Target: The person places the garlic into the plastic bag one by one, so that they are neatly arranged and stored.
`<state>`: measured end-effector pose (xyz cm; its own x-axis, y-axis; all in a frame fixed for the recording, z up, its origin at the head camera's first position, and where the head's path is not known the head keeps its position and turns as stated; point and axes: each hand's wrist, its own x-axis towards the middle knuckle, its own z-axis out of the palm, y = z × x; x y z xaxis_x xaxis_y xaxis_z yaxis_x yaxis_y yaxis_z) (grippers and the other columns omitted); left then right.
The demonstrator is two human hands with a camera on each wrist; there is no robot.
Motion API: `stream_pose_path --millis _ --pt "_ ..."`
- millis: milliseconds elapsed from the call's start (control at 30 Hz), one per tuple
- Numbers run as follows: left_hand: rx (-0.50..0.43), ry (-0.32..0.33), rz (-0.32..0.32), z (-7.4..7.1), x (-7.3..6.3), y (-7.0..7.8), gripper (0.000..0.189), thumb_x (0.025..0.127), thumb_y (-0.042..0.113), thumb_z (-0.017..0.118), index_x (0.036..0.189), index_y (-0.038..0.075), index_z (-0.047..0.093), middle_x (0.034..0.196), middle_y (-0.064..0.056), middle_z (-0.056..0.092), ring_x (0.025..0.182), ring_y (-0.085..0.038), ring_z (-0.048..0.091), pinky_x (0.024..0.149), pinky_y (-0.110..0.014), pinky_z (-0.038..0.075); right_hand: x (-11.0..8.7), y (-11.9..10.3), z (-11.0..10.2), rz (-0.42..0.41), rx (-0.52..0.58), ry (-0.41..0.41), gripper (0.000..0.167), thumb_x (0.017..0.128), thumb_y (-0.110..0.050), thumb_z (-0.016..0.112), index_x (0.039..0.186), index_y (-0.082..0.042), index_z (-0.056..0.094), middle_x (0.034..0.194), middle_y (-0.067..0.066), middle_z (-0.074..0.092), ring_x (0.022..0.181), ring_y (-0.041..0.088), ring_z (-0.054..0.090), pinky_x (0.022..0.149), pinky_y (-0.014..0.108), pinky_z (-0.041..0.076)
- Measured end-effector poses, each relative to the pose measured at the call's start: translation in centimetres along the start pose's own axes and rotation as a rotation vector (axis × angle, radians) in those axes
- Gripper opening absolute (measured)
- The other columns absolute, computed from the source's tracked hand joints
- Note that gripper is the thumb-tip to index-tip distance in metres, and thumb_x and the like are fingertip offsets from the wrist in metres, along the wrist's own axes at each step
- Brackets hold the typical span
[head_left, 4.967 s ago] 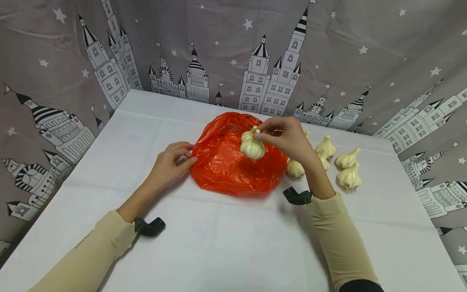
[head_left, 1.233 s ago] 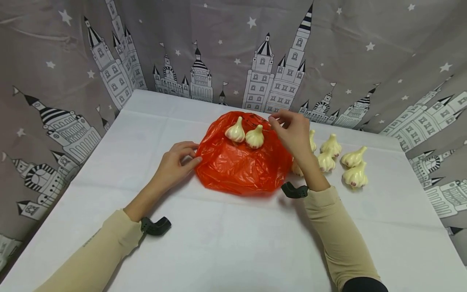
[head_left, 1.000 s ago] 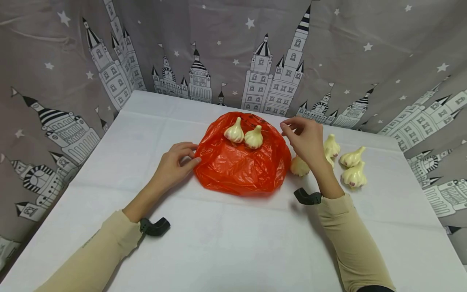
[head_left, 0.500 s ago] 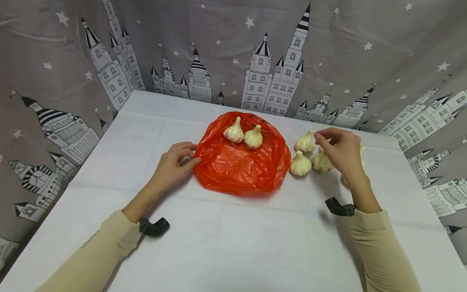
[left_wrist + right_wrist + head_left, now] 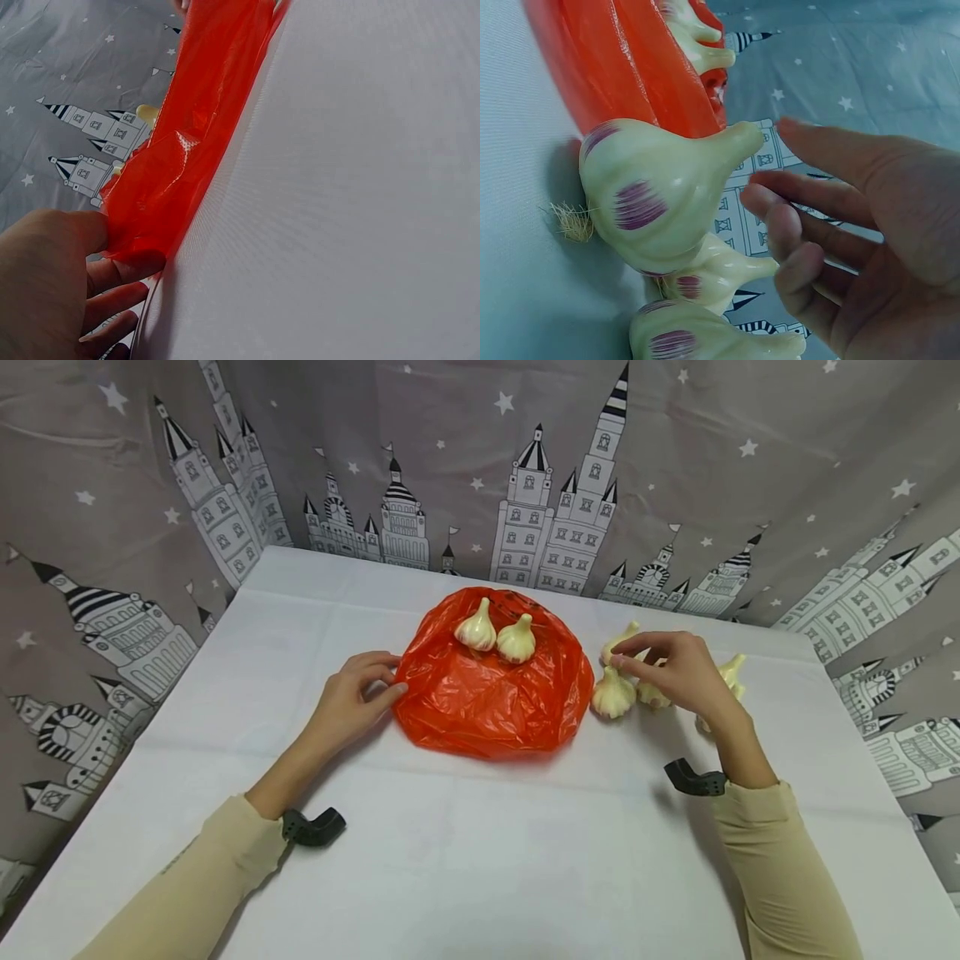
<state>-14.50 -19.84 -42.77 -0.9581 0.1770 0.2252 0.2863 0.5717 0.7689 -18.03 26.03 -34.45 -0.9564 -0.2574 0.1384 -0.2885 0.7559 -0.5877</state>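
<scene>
My left hand (image 5: pixel 351 700) pinches the left edge of a red plastic bag (image 5: pixel 487 714), thumb on one side and a finger behind it, as the left wrist view shows. Two garlic bulbs, one at the left (image 5: pixel 476 628) and one at the right (image 5: pixel 517 642), lie in the bag's mouth. My right hand (image 5: pixel 681 675) is over the loose garlic to the right of the bag. In the right wrist view its bent fingers and thumb are beside the stem of the nearest garlic bulb (image 5: pixel 656 195), with a small gap. That bulb stands close to the bag.
Several more garlic bulbs (image 5: pixel 654 695) stand under and behind my right hand, partly hidden by it. Another bulb (image 5: pixel 731 670) shows farther right. Everything lies on a white-covered table (image 5: pixel 480 843), with a grey castle-print cloth (image 5: pixel 465 410) behind it.
Five seconds ago my right hand held a garlic bulb over the bag; it let go there. The hand then moved right, and lately a little left toward the bulb nearest the bag. My left hand stayed.
</scene>
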Motion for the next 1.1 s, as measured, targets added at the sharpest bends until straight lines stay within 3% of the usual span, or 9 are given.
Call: stream_pose_path --millis 333,467,733,1100 --pt "0.005 -0.019 -0.028 -0.1 0.0 0.4 0.014 0.098 0.013 0.073 0.089 0.003 0.072 0.143 -0.019 0.064 0.145 -0.038 0.047 0.118 -0.059 0.044 0.1 0.5 0.4 -0.05 0.048 -0.123 0.023 0.092 -0.029 0.085 0.112 -0.018 0.082 0.104 0.002 0.08 0.077 0.022 0.07 0.053 0.027 0.055" --pt "0.007 -0.014 -0.026 0.0 0.0 0.4 0.014 0.098 0.013 0.073 0.088 0.004 0.072 0.142 -0.019 0.065 0.145 -0.039 0.047 0.118 -0.059 0.044 0.2 0.6 0.7 -0.059 0.057 -0.103 0.02 0.09 -0.026 0.086 0.108 -0.018 0.083 0.101 0.003 0.08 0.076 0.019 0.069 0.053 0.024 0.054" --pt "0.012 -0.015 -0.016 0.1 0.0 0.1 0.014 0.098 0.013 0.073 0.087 0.005 0.071 0.142 -0.019 0.065 0.146 -0.039 0.047 0.119 -0.06 0.043 0.2 0.5 1.1 -0.058 0.051 -0.037 0.017 0.085 -0.022 0.09 0.1 -0.017 0.084 0.09 0.001 0.079 0.077 0.013 0.068 0.066 0.017 0.054" --pt "0.014 -0.014 -0.008 0.0 0.0 0.1 0.014 0.098 0.013 0.074 0.088 0.004 0.071 0.142 -0.019 0.065 0.145 -0.039 0.048 0.119 -0.06 0.043 0.1 0.0 0.0 -0.012 0.12 0.005 0.02 0.084 -0.02 0.091 0.099 -0.011 0.082 0.088 0.005 0.077 0.079 0.009 0.067 0.074 0.013 0.058"
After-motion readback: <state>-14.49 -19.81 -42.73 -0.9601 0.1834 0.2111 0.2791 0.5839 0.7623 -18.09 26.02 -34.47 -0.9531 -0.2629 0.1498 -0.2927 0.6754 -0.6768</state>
